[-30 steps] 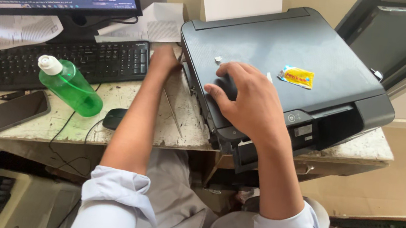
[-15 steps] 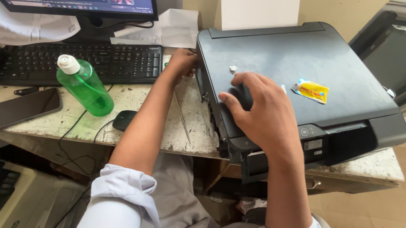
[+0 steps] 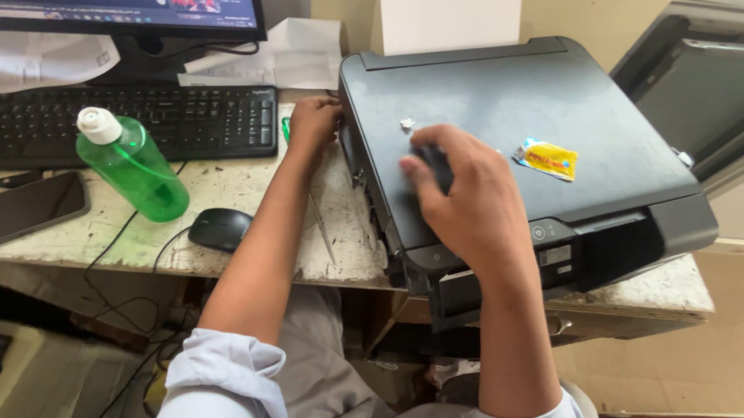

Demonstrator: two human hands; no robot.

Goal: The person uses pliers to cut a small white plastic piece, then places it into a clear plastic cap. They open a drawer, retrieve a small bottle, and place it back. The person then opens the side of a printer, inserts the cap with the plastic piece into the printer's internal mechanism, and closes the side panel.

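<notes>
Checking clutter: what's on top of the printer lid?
On the printer: a yellow sachet, a small white bit, and the right hand over a dark object, mostly covered by the fingers.

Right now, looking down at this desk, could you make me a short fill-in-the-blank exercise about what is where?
1. The right hand rests on top of the dark ____.
2. The bottle lying near the keyboard is ____ in colour.
3. The left hand touches the printer's ____ side, beside the keyboard.
4. The small packet on the printer lid is mostly ____.

Missing words: printer; green; left; yellow
</notes>
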